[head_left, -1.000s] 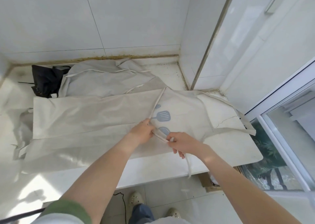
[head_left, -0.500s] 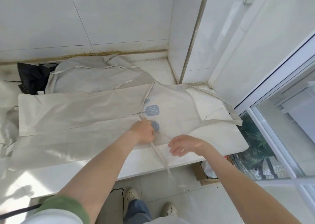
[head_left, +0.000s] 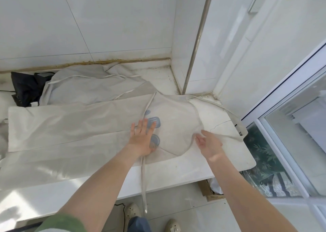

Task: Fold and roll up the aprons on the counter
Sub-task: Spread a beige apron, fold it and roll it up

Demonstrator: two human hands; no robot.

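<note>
Apron in beige lies spread lengthwise on the counter, its long sides already turned in and its blue spatula print facing up. From the head view, the left hand lies flat half over that print, fingers spread, pressing the cloth down. The right hand, just right of the print, reaches with near-straight fingers to the bib's curved edge; I see no pinch.

To my eye the folding is under way. It would go best with the left palm anchoring while the right draws the bib flat. The tie dangling off the counter below the print wants tucking in first, or it will trail from the roll.

A second apron lies rumpled behind the print. Low and right of it, under the counter, a cardboard box holds something white I cannot make out.
</note>
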